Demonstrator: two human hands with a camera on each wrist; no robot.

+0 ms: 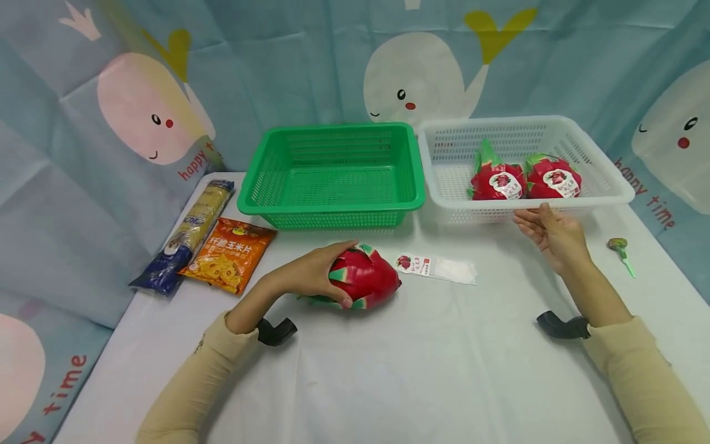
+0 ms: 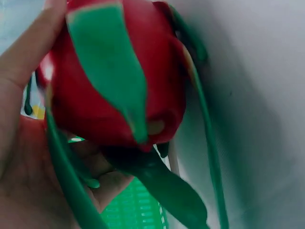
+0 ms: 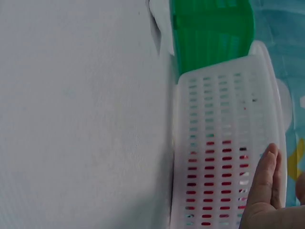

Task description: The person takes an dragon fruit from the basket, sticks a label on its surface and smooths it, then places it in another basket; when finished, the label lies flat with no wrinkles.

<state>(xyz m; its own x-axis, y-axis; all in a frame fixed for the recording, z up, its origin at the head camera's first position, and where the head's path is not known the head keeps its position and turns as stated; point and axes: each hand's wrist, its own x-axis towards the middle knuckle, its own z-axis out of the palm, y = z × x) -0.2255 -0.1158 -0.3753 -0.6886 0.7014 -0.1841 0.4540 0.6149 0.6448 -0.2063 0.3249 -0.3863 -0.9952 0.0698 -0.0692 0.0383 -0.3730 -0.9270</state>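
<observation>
My left hand (image 1: 316, 274) grips a red dragon fruit (image 1: 368, 279) with green scales, thumb on the near side and fingers over the far side. It lies on its side on or just above the white tabletop. In the left wrist view, long green scales hang off the fruit (image 2: 162, 71) beside the palm. My right hand (image 1: 557, 237) is at the front wall of the white basket (image 1: 477, 209), just under its rim, with fingers fairly straight. The right wrist view has the fingers (image 3: 263, 183) along that slotted wall; contact is hard to tell. Two labelled dragon fruits (image 1: 506, 184) sit inside.
A green basket (image 1: 333, 219) stands left of the white one. An orange snack bag (image 1: 230, 254) and a long blue-and-yellow packet (image 1: 191, 231) lie on the left. A strip of labels (image 1: 435, 268) lies mid-table, and a lollipop (image 1: 620, 253) at right.
</observation>
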